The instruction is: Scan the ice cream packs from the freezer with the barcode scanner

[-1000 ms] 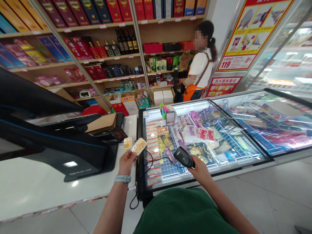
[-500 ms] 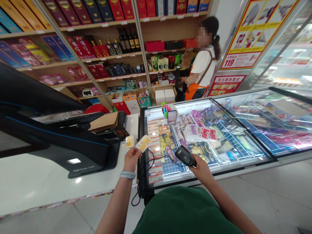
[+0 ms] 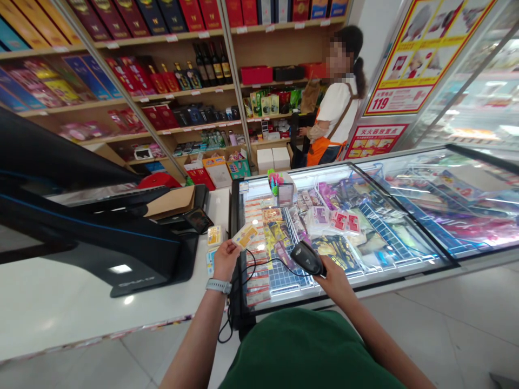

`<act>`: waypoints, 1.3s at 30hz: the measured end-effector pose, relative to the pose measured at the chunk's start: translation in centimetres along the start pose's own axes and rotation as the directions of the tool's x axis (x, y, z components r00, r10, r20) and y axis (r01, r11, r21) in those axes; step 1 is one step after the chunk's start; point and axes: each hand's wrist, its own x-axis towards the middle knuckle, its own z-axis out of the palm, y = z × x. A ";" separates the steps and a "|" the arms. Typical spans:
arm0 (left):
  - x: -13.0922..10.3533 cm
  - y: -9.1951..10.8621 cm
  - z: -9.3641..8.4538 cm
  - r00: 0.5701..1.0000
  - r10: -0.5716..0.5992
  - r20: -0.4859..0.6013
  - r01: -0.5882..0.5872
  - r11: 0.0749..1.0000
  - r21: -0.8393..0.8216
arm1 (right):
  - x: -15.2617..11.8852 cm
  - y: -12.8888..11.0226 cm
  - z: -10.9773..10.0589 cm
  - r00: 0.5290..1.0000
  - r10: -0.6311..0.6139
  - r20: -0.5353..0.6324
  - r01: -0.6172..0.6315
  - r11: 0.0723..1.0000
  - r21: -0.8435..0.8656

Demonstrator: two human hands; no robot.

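My left hand (image 3: 226, 259) pinches a flat yellow-and-white pack (image 3: 246, 236) by its near end, over the left edge of the chest freezer. In my right hand (image 3: 330, 275) is a black barcode scanner (image 3: 307, 258), its head pointed left toward the pack. The scanner's cable (image 3: 265, 262) loops across the freezer glass. Beside my left hand, another yellow pack (image 3: 214, 235) lies on the white counter, with a blue pack (image 3: 210, 260) just nearer to me, partly hidden by my hand. Purple packs (image 3: 320, 217) and red packs (image 3: 341, 220) rest on the glass.
The glass-topped freezer (image 3: 409, 273) runs to the right, with bagged goods inside. A black checkout machine (image 3: 133, 254) stands on the white counter (image 3: 81, 319) at left. Behind are shelves of boxes and bottles (image 3: 208, 62). A person in a white top (image 3: 338, 116) stands beyond the freezer.
My left hand has moved slightly right with the yellow pack, toward the scanner. The blue pack on the counter has come into view. My right hand and the scanner stay in place.
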 end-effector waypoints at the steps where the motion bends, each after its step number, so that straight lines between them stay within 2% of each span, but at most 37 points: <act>1: 0.1 0.0 0.2 1.000 0.016 0.013 -0.016 1.000 -0.005 | 0.0 0.1 0.0 1.000 -0.001 0.003 0.001 1.000 -0.002; 10: 0.5 -0.2 1.9 0.984 0.166 0.066 -0.161 0.984 -0.076 | 0.0 0.4 0.1 1.000 0.003 0.011 -0.003 1.000 -0.024; 18: 0.6 -0.2 2.8 0.975 0.206 0.081 -0.201 0.977 -0.068 | 0.0 0.3 0.0 1.000 -0.002 0.007 0.002 1.000 -0.012; 28: 0.4 0.2 3.1 0.971 0.229 0.066 -0.222 0.970 -0.098 | 0.0 -0.1 -0.1 1.000 -0.001 0.020 0.001 1.000 0.004; 39: 0.9 0.2 4.0 0.955 0.291 0.057 -0.292 0.956 0.007 | 0.1 -0.1 -0.1 1.000 -0.001 0.011 0.001 1.000 -0.004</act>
